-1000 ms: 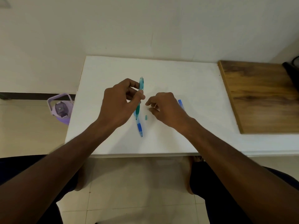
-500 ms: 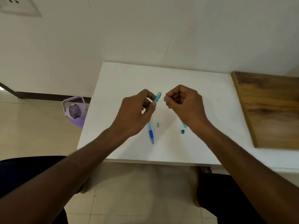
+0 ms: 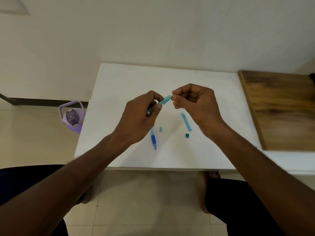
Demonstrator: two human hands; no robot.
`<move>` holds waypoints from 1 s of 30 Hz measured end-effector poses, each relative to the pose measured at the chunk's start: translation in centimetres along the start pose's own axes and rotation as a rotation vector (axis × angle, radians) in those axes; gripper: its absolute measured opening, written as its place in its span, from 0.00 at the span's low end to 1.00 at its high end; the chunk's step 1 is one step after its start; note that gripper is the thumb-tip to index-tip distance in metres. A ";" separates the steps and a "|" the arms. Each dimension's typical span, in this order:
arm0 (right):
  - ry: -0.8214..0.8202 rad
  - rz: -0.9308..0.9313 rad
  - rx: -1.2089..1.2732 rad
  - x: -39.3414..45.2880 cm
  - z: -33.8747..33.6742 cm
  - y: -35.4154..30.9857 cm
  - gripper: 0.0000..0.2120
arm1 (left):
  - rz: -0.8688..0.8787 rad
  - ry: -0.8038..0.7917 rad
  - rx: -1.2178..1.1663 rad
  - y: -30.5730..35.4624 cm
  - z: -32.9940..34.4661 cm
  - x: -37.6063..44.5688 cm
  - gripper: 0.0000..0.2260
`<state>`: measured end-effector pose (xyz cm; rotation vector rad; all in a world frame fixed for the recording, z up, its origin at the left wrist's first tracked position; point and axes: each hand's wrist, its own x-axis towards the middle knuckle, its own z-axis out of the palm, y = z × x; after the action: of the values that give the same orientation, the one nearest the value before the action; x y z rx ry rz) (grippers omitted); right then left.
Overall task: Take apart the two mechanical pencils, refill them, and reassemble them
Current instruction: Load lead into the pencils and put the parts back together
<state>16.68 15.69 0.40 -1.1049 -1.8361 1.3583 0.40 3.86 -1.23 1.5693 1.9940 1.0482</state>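
Note:
My left hand (image 3: pixel 141 116) grips a teal mechanical pencil (image 3: pixel 165 101) and holds it tilted above the white table (image 3: pixel 119 79), with its open top end pointing right. My right hand (image 3: pixel 196 106) has thumb and forefinger pinched right at that end, on a lead that is barely visible. A blue mechanical pencil (image 3: pixel 153 139) lies on the table, partly hidden under my left hand. Beside it lies a small pale teal cap (image 3: pixel 160 129). Under my right hand lies a light teal lead tube (image 3: pixel 186 121), with its dark teal cap (image 3: pixel 187 135) just below it.
A wooden board (image 3: pixel 279 109) covers the table's right side. A purple water bottle (image 3: pixel 72 116) stands on the floor to the left of the table. My knees and bare feet are under the near table edge.
My right hand left the lead tube on the table, rose with its fingers pinched and came to the teal pencil's top end. My left hand tilted that pencil to the right.

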 end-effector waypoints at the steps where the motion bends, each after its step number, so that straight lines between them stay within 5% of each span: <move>1: -0.003 -0.016 -0.034 0.0 -0.1 0.0 0.04 | 0.003 0.002 0.003 0.0 0.0 0.0 0.08; 14: -0.166 -0.367 -0.580 0.2 -1.2 0.5 0.02 | 0.058 -0.024 0.127 -0.5 -0.2 -0.1 0.07; 30: -0.304 0.163 0.230 0.4 -1.3 0.6 0.07 | 0.133 -0.089 0.098 -1.1 -1.5 0.3 0.07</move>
<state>17.71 16.74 0.24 -0.9867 -1.7650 1.8675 -1.44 3.56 -1.04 1.7891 1.9309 0.9234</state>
